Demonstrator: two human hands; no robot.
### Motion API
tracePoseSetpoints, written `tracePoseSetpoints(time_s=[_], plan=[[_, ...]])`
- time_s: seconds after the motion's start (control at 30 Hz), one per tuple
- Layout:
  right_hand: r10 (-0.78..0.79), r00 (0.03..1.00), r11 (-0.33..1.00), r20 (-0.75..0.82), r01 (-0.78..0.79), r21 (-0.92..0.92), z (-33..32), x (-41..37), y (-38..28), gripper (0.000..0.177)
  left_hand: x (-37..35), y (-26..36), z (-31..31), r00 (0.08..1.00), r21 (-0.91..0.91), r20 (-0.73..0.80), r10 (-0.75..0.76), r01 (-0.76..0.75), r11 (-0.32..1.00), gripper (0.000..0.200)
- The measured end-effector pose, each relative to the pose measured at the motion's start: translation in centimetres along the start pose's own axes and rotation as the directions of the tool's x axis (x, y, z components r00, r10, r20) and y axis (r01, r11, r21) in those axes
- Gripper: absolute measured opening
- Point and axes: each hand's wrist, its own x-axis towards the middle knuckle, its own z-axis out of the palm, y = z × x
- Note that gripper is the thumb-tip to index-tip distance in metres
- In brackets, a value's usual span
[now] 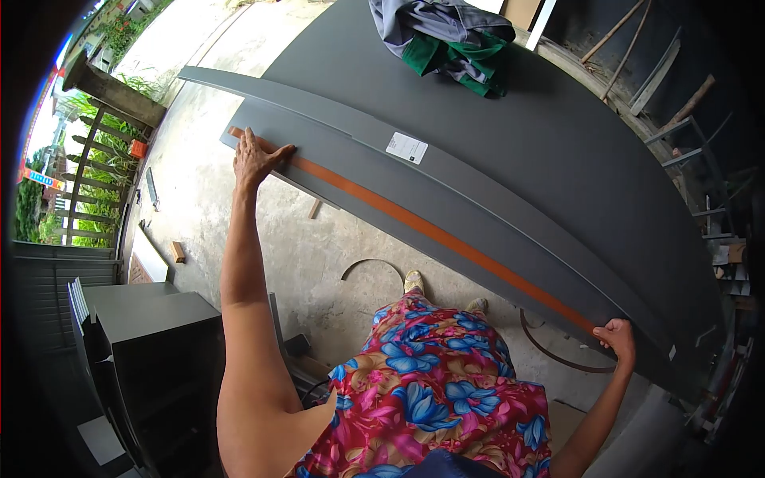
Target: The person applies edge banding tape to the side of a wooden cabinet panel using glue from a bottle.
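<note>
A long, narrow orange-brown strip [422, 225] runs diagonally along a large dark grey board [382, 191], near the edge closest to me. My left hand [256, 162] lies across the strip's far left end, thumb and fingers spread, pressing on strip and board edge. At the strip's lower right end, my right hand [617, 338] is closed with thumb and bent fingers pinching it. Behind the strip lies a long grey panel piece [510, 203] bearing a white label [406, 148]. Everything rests on a broad dark grey surface [550, 151].
A grey and green garment [446, 40] lies on the far part of the surface. At lower left stands a dark cabinet [159, 319]. Curved strips [374, 261] and a small wooden block [177, 252] are on the concrete floor. Metal racks [689, 155] line the right.
</note>
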Motion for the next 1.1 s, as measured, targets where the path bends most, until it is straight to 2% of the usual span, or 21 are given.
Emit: tracePoseSetpoints(time_s=[0.33,0.53,0.67,0.83,0.93,1.1], plan=[[-0.013,1.000,1.000,0.001,0.013,0.008,0.0,-0.1,0.1,0.023,-0.3,0.8,-0.7,0.995,0.001,0.090,-0.051,0.051,0.999,0.116],[-0.025,1.000,1.000,-0.013,0.025,0.005,0.1,0.1,0.5,0.023,-0.4,0.6,0.2,0.999,0.010,0.032,-0.038,0.038,0.999,0.112],[-0.037,0.999,0.999,-0.015,0.037,0.035,0.1,0.0,0.5,0.023,-0.2,1.3,0.8,0.999,0.046,0.034,-0.013,0.011,0.999,0.108],[-0.036,0.999,0.998,-0.027,0.038,0.055,0.3,-0.4,0.1,0.022,-0.1,2.3,1.5,1.000,-0.008,0.020,-0.020,0.020,1.000,0.102],[-0.035,0.999,0.997,-0.032,0.037,0.069,0.4,-0.5,0.1,0.022,0.0,3.0,1.6,0.999,0.041,0.019,-0.038,0.037,0.998,0.102],[-0.048,0.997,0.997,-0.053,0.051,0.057,0.6,-0.6,0.1,0.023,0.3,3.9,2.0,0.999,0.004,0.031,-0.039,0.039,0.999,0.103]])
